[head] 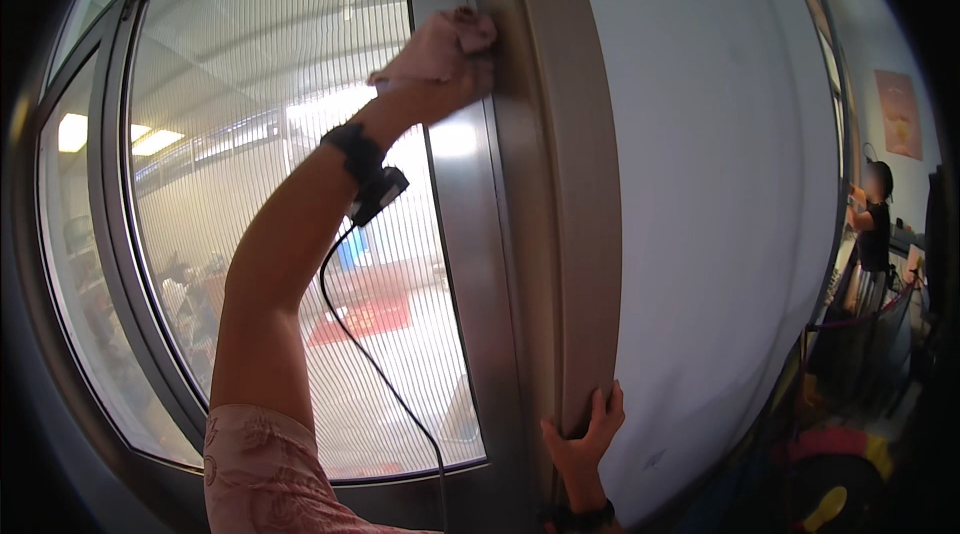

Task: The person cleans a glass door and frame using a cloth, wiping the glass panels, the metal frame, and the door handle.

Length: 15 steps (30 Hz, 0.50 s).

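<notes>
My left hand (480, 72) is raised at the upper middle and holds a bunched pink cloth (431, 50). It presses the cloth against the brown door casing (581, 181), beside the grey metal door frame (469, 196). Part of the cloth hangs over the back of the hand, and the hand is slightly blurred. Lower down, my right hand (585, 448) rests on the same casing, thumb and fingers spread across its face and outer edge. A black wrist strap (356, 147) with a small black device (380, 195) sits on the left wrist; a black cable (375, 369) hangs from it.
A ribbed glass door panel (262, 181) fills the left, with a narrower glass pane (82, 249) beyond. Right of the casing runs a pale wall (697, 196). At the far right a person (874, 226) stands by a counter, below a wall picture (898, 113).
</notes>
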Tool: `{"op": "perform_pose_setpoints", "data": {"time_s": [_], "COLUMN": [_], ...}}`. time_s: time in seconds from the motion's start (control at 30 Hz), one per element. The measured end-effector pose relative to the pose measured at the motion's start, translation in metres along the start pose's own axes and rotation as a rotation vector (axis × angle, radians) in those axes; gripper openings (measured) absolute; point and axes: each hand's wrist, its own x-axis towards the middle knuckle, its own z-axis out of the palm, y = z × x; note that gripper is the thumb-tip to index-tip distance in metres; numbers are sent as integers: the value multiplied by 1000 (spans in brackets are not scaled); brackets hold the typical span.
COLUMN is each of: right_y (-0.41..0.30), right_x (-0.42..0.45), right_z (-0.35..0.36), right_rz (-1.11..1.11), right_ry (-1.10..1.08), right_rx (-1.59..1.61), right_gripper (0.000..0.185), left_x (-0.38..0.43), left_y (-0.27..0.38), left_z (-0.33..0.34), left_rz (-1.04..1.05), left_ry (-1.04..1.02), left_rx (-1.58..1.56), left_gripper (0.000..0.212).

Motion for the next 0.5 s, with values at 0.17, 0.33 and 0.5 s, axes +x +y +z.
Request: {"op": "perform_pose_setpoints", "data": {"time_s": [0.17,0.33,0.5], "right_y": [-4,-7,-11], "right_x": [-3,1,5], "right_z": [-4,-9,-8], "right_rz": [24,-2,63], "right_ry": [-35,-5,-39], "right_rx": [41,4,15], "right_gripper": [81,78,79], "left_x": [63,46,-38], "left_y": [-29,5,39], "left_z": [-31,-32,3], "left_rz": [-11,-201,189], "left_ry": [-97,-145,176], "left_rx": [357,145,132], "left_gripper": [33,36,32]}}
